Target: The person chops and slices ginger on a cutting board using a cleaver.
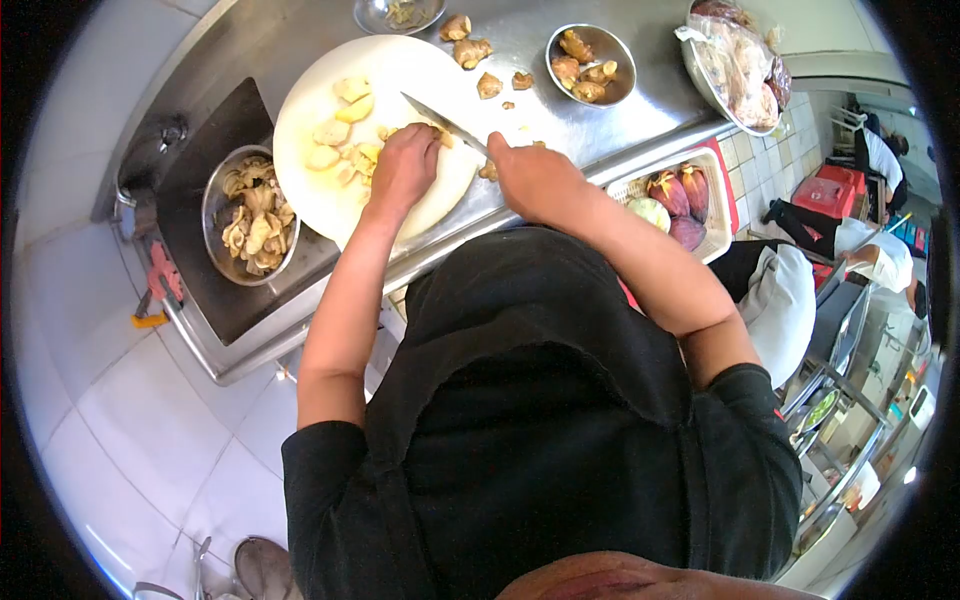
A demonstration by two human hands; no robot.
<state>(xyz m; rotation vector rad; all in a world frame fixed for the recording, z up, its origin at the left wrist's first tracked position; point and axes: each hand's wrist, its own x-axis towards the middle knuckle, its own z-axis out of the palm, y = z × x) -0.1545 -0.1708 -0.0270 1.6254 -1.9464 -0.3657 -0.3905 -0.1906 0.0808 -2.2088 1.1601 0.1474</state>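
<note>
I see right hand [535, 180] grasping knife [445, 122], left hand [403, 165] pressing ginger [440, 135] on board [300, 160] near counter edge [440, 260], bowl [215, 195] just left.

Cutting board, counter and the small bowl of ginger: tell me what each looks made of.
Cutting board: looks like white plastic, matte, round, with no grain showing.
Counter: probably stainless steel, a brushed grey sheet with soft glare and a folded front edge.
Small bowl of ginger: thin polished metal, likely steel, with a bright rim.
Knife in the right hand: grey metal blade; the handle is hidden.
</note>
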